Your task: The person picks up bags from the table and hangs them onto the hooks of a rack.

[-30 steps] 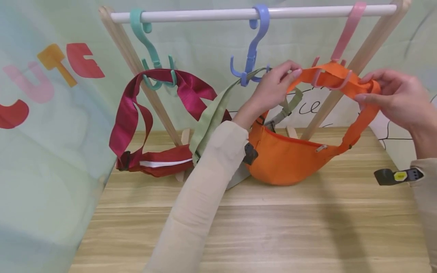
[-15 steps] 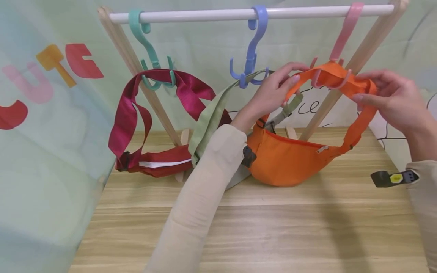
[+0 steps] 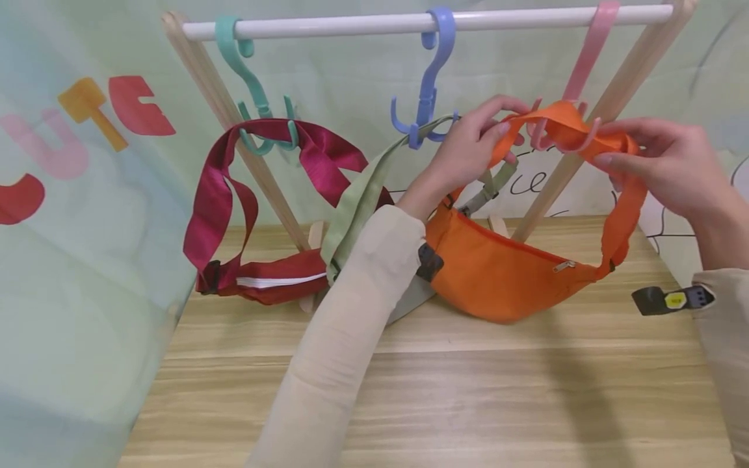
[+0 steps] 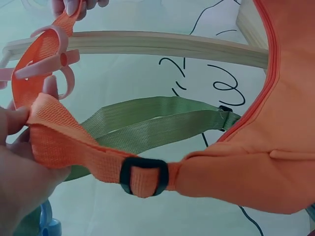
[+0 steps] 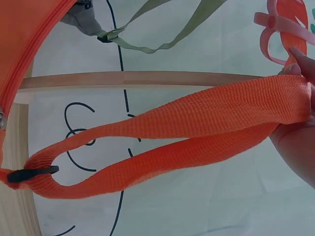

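Note:
An orange waist bag (image 3: 503, 273) hangs by its strap from the pink hook (image 3: 585, 58) at the right of the rack. My left hand (image 3: 468, 149) pinches the strap left of the hook; the left wrist view shows thumb and fingers on the folded orange strap (image 4: 59, 128) above a black buckle (image 4: 143, 177). My right hand (image 3: 673, 162) pinches the strap on the other side, where the right wrist view shows a doubled loop of webbing (image 5: 197, 113). Between the hands, the strap passes over the pink prongs (image 4: 54, 61).
A dark red waist bag (image 3: 281, 276) hangs on the green hook (image 3: 251, 78) at left. A green-grey bag strap (image 3: 363, 188) hangs on the blue hook (image 3: 433, 71), partly behind my left arm. A white bar (image 3: 351, 25) on wooden posts (image 3: 626, 84) carries the hooks above the wooden tabletop (image 3: 468, 390).
Both hands have stayed on the orange strap. The right hand has shifted slightly left, and the orange bag's right end has swung a little lower and to the right.

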`<state>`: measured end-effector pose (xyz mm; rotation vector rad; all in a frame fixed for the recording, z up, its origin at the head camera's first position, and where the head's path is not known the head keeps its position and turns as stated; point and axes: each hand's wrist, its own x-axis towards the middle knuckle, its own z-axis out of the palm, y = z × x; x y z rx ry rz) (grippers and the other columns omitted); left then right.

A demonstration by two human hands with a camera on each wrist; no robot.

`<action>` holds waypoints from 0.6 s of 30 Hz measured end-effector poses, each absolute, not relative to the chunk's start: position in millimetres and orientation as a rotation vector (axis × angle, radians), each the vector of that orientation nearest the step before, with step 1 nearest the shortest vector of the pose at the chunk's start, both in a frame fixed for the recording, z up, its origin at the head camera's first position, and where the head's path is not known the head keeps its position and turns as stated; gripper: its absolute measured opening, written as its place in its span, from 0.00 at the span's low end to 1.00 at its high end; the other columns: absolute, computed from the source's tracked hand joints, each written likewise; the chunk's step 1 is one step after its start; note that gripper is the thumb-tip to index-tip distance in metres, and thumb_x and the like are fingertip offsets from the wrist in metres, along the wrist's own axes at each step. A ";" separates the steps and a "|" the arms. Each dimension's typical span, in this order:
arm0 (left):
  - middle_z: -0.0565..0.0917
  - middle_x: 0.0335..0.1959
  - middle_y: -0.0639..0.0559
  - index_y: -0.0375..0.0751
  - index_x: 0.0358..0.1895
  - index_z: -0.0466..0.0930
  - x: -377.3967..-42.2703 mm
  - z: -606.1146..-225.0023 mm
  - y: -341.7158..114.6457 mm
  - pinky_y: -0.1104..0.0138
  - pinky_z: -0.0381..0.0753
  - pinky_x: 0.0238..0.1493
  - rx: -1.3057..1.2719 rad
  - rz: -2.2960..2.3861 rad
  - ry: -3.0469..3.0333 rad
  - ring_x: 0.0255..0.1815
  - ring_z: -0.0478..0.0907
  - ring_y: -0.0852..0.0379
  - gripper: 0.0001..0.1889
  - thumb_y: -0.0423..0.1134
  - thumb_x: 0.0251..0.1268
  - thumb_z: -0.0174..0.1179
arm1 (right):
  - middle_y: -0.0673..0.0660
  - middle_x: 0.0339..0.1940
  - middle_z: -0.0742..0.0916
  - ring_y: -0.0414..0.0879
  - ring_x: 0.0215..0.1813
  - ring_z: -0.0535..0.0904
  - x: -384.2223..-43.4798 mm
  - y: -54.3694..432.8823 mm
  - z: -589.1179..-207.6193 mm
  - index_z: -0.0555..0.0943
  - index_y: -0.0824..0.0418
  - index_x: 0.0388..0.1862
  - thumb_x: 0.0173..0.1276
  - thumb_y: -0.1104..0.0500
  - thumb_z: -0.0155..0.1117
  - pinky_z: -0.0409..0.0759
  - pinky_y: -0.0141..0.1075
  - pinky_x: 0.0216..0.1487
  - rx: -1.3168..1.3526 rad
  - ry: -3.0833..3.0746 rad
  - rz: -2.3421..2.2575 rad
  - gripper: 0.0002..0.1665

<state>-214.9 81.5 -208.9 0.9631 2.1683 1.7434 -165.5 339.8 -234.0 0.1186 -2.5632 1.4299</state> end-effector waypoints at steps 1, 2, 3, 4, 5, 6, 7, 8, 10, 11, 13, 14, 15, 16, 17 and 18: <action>0.78 0.37 0.42 0.38 0.58 0.68 -214.8 -208.0 81.7 0.69 0.76 0.32 0.958 1.749 2.160 0.30 0.78 0.52 0.16 0.29 0.70 0.41 | 0.50 0.25 0.80 0.42 0.20 0.75 -165.5 339.4 -233.4 0.78 0.56 0.53 0.61 0.64 0.63 0.74 0.25 0.23 0.125 -2.561 1.433 0.20; 0.78 0.36 0.42 0.38 0.58 0.68 -214.7 -207.2 81.8 0.69 0.76 0.33 0.948 1.752 2.152 0.29 0.77 0.52 0.16 0.29 0.70 0.41 | 0.50 0.25 0.80 0.42 0.20 0.75 -165.5 339.1 -233.2 0.78 0.56 0.53 0.61 0.64 0.63 0.74 0.25 0.23 0.127 -2.564 1.433 0.20; 0.78 0.34 0.43 0.39 0.58 0.68 -214.4 -206.4 81.9 0.69 0.76 0.32 0.938 1.748 2.154 0.28 0.77 0.52 0.16 0.29 0.70 0.41 | 0.50 0.24 0.80 0.42 0.20 0.75 -165.5 338.9 -233.0 0.78 0.56 0.53 0.61 0.64 0.63 0.74 0.25 0.23 0.131 -2.563 1.438 0.19; 0.77 0.33 0.43 0.39 0.58 0.68 -214.1 -205.7 81.9 0.69 0.75 0.32 0.931 1.744 2.159 0.27 0.76 0.52 0.16 0.30 0.70 0.41 | 0.50 0.24 0.80 0.43 0.20 0.75 -165.6 339.0 -232.9 0.78 0.56 0.52 0.61 0.64 0.62 0.74 0.25 0.23 0.135 -2.561 1.445 0.19; 0.76 0.32 0.43 0.39 0.58 0.68 -213.9 -205.3 81.9 0.70 0.75 0.32 0.927 1.735 2.169 0.27 0.75 0.52 0.16 0.30 0.70 0.41 | 0.51 0.24 0.80 0.43 0.20 0.75 -165.7 339.4 -232.9 0.78 0.57 0.52 0.61 0.64 0.62 0.74 0.25 0.24 0.143 -2.555 1.457 0.19; 0.76 0.31 0.44 0.40 0.58 0.68 -213.9 -205.3 82.1 0.69 0.74 0.31 0.927 1.724 2.185 0.26 0.73 0.53 0.16 0.31 0.71 0.41 | 0.51 0.23 0.80 0.43 0.19 0.75 -165.9 339.9 -232.9 0.78 0.57 0.52 0.61 0.65 0.62 0.74 0.25 0.24 0.155 -2.544 1.476 0.18; 0.75 0.30 0.45 0.40 0.58 0.68 -214.3 -205.6 82.6 0.70 0.73 0.30 0.925 1.715 2.200 0.25 0.72 0.54 0.16 0.32 0.71 0.42 | 0.52 0.22 0.80 0.44 0.19 0.75 -166.1 340.4 -232.9 0.78 0.58 0.51 0.61 0.66 0.62 0.75 0.25 0.24 0.163 -2.531 1.500 0.18; 0.74 0.29 0.46 0.41 0.58 0.69 -215.4 -206.4 83.4 0.71 0.71 0.29 0.926 1.707 2.215 0.24 0.70 0.55 0.16 0.33 0.71 0.42 | 0.52 0.22 0.80 0.44 0.19 0.75 -166.1 341.0 -232.9 0.78 0.58 0.51 0.61 0.66 0.61 0.75 0.25 0.24 0.170 -2.522 1.515 0.18; 0.71 0.27 0.47 0.42 0.58 0.70 -219.3 -209.8 86.0 0.71 0.68 0.27 0.935 1.701 2.241 0.22 0.67 0.55 0.15 0.36 0.71 0.43 | 0.53 0.20 0.79 0.44 0.17 0.75 -166.6 341.9 -232.6 0.79 0.59 0.50 0.61 0.67 0.61 0.75 0.25 0.25 0.193 -2.494 1.552 0.17; 0.70 0.26 0.48 0.42 0.57 0.70 -222.0 -212.1 87.7 0.71 0.67 0.26 0.935 1.703 2.249 0.22 0.66 0.55 0.15 0.37 0.71 0.43 | 0.53 0.19 0.79 0.44 0.18 0.75 -166.7 342.2 -232.6 0.79 0.60 0.50 0.61 0.68 0.61 0.75 0.25 0.25 0.198 -2.486 1.560 0.17; 0.69 0.25 0.49 0.44 0.57 0.71 -228.1 -216.8 91.4 0.71 0.65 0.25 0.929 1.705 2.268 0.21 0.64 0.56 0.15 0.40 0.71 0.44 | 0.53 0.19 0.79 0.43 0.18 0.75 -167.0 342.4 -232.6 0.79 0.59 0.49 0.60 0.68 0.62 0.75 0.24 0.25 0.195 -2.481 1.560 0.16; 0.69 0.24 0.49 0.45 0.56 0.71 -231.0 -219.0 93.2 0.71 0.65 0.25 0.926 1.709 2.274 0.21 0.64 0.56 0.15 0.41 0.71 0.44 | 0.52 0.20 0.79 0.43 0.18 0.75 -167.1 342.5 -232.8 0.79 0.59 0.48 0.60 0.67 0.62 0.75 0.24 0.25 0.185 -2.479 1.560 0.16; 0.69 0.24 0.49 0.46 0.56 0.71 -233.4 -220.7 94.7 0.71 0.65 0.25 0.919 1.712 2.280 0.22 0.65 0.56 0.15 0.41 0.71 0.44 | 0.51 0.20 0.79 0.42 0.19 0.74 -167.3 342.6 -232.9 0.80 0.59 0.47 0.60 0.67 0.62 0.75 0.23 0.25 0.174 -2.480 1.544 0.15; 0.69 0.24 0.49 0.47 0.56 0.71 -235.3 -222.0 95.9 0.71 0.65 0.24 0.916 1.711 2.290 0.22 0.65 0.56 0.14 0.42 0.71 0.44 | 0.50 0.21 0.80 0.41 0.21 0.74 -167.4 342.6 -233.2 0.80 0.58 0.47 0.61 0.66 0.62 0.74 0.23 0.26 0.152 -2.488 1.522 0.14; 0.69 0.24 0.49 0.48 0.55 0.71 -236.6 -222.8 96.8 0.71 0.65 0.23 0.915 1.708 2.303 0.23 0.66 0.56 0.14 0.42 0.71 0.44 | 0.49 0.22 0.80 0.40 0.22 0.74 -167.5 342.7 -233.5 0.80 0.57 0.46 0.61 0.65 0.62 0.74 0.22 0.26 0.123 -2.494 1.498 0.13; 0.70 0.24 0.49 0.49 0.55 0.72 -237.4 -223.4 97.5 0.71 0.64 0.22 0.920 1.706 2.315 0.23 0.66 0.57 0.14 0.41 0.71 0.44 | 0.48 0.24 0.81 0.39 0.23 0.74 -167.7 343.0 -233.7 0.80 0.56 0.45 0.61 0.64 0.62 0.74 0.21 0.27 0.099 -2.500 1.475 0.13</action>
